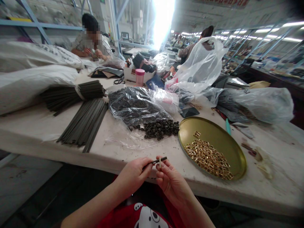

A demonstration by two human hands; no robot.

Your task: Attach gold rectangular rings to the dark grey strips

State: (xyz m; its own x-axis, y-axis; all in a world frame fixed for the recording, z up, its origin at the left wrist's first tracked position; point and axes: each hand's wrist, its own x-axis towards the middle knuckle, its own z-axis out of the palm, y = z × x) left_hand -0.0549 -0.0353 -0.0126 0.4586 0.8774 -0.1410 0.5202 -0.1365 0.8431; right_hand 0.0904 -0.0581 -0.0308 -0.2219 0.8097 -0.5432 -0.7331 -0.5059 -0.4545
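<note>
Just in front of the table's near edge, my left hand [135, 172] is closed on a dark narrow strap [155, 161]. My right hand [169, 177] pinches a small gold metal buckle [160, 163], which sits around the strap close to its end. Both hands almost meet at the buckle. To their right, a round gold tray [213, 126] holds a heap of gold buckles [206, 156]. Beyond the hands lies a pile of small dark loops [161, 129], spilling from a clear plastic bag [137, 104].
Loose dark strips [84, 122] lie on the left, below a tied bundle of strips [76, 91]. White sacks [35, 79] line the left side. A pink-lidded jar [139, 77] and scissors [119, 80] stand farther back. A co-worker [92, 41] sits across the table.
</note>
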